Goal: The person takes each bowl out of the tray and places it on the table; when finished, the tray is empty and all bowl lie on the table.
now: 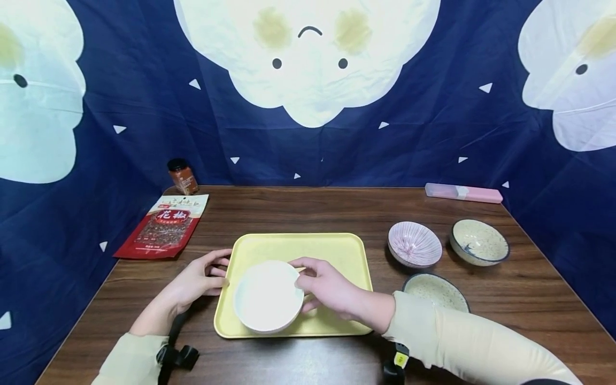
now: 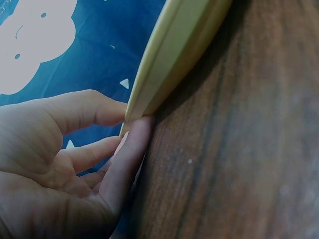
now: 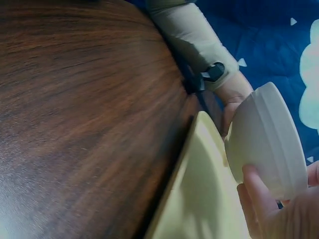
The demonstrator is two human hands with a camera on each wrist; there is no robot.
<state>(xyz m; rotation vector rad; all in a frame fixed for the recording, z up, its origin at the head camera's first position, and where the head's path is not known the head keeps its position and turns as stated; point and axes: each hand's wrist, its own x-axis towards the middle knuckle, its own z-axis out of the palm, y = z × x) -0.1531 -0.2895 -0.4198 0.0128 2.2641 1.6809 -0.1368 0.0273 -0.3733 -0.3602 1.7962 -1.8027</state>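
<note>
A white bowl (image 1: 269, 297) is over the left part of a yellow tray (image 1: 332, 251). My right hand (image 1: 327, 286) grips the bowl's right side, with the thumb at its rim and fingers against its outer wall. In the right wrist view the bowl (image 3: 266, 142) appears slightly tilted; whether its base touches the tray cannot be told. At the tray's left edge is my left hand (image 1: 197, 280). The left wrist view shows its thumb and fingers pinching the tray's rim (image 2: 164, 64).
Right of the tray stand a striped bowl (image 1: 415, 244), a speckled bowl (image 1: 479, 242) and another speckled bowl (image 1: 435, 291), partly behind the right sleeve. A pink case (image 1: 464, 193) lies at the back right. Back left are a red spice packet (image 1: 166, 227) and a black-lidded jar (image 1: 183, 177).
</note>
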